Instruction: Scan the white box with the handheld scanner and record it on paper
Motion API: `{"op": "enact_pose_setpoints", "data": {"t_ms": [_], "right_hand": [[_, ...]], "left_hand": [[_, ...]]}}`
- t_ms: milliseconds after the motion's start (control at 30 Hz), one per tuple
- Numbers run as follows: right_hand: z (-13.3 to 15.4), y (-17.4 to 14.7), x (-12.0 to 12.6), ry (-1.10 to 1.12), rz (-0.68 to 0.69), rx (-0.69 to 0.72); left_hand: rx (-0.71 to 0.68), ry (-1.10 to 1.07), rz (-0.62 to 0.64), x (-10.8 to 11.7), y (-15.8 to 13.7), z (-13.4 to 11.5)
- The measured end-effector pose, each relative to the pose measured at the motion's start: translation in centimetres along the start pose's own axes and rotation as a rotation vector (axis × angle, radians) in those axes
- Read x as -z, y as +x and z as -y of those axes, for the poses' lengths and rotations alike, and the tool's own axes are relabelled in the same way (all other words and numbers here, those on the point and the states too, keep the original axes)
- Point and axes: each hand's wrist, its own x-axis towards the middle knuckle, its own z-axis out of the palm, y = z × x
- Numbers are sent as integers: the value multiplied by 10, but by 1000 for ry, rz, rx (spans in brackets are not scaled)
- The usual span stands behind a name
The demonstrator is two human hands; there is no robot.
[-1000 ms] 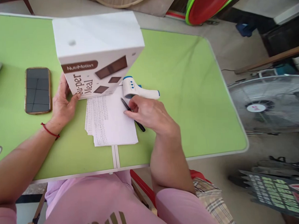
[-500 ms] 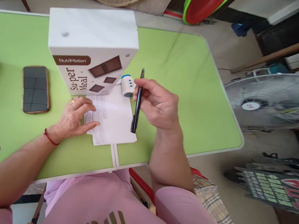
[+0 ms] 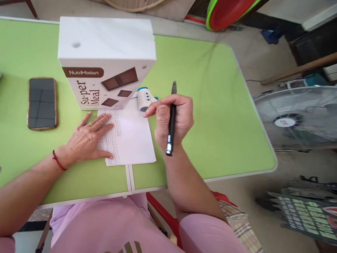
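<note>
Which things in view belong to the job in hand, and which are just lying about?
Seemingly in the job:
black pen, in the right hand
written-on paper, under the left hand

Seemingly just about:
NutriMotion box
white-and-blue device, partly hidden by the right hand
phone
fan, off the table

On the table (image 3: 220, 102), the phone (image 3: 42, 103) lies left of the box (image 3: 107, 64) and paper (image 3: 134, 137).

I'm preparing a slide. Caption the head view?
Left hand rests on paper; right hand holds a black pen.
</note>
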Motion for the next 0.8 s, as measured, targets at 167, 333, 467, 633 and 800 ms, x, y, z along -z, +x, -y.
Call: {"op": "enact_pose_setpoints", "data": {"t_ms": [167,333,467,633,800], "right_hand": [[1,-5,-1,-70,-56,37],[-1,-11,0,-68,-7,33],[-5,-14,-1,-94,40,-40],[-14,-21,-10,0,-14,-109],[-33,-28,-21,121,6,-199]], "left_hand": [[79,-15,52,2,4,-3],[78,8,-16,-4,2,4],[93,31,-92,-6,3,3],[158,7,-389,-7,2,-8],[307,-151,-800,-15,-2,8]]}}
